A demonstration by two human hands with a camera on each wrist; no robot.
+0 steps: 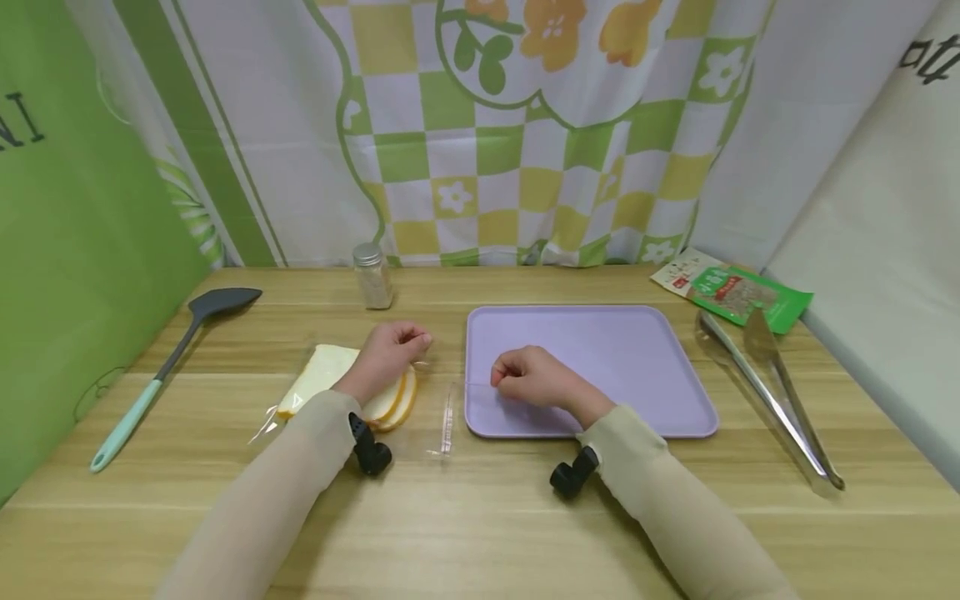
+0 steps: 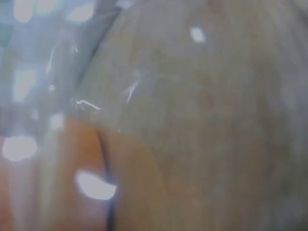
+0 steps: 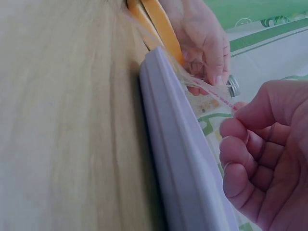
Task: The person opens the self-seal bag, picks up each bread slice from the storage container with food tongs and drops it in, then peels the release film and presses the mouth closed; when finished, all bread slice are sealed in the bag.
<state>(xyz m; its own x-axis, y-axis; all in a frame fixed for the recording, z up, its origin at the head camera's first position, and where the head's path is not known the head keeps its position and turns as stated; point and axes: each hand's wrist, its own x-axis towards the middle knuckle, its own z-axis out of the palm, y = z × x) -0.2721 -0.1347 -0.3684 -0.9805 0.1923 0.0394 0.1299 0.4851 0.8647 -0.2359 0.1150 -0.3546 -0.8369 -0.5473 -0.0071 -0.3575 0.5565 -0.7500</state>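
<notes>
Slices of white bread [image 1: 326,372] with an orange-brown crust lie in a clear plastic bag [image 1: 447,423] on the wooden table. Over the bread, my left hand [image 1: 384,360] pinches the clear film between thumb and fingers. My right hand [image 1: 540,383], above the tray's left part, pinches the bag's edge between thumb and forefinger. A printed strip [image 3: 211,91] on the film stretches between both hands in the right wrist view. Glare and blur fill the left wrist view, where the film covers an orange crust [image 2: 79,154].
A lilac tray [image 1: 637,367] lies right of the bag. Steel tongs [image 1: 772,400] and a green packet [image 1: 738,292] are farther right. Behind the bread stands a glass shaker [image 1: 373,283]; a spatula with a mint handle [image 1: 131,421] lies at the left.
</notes>
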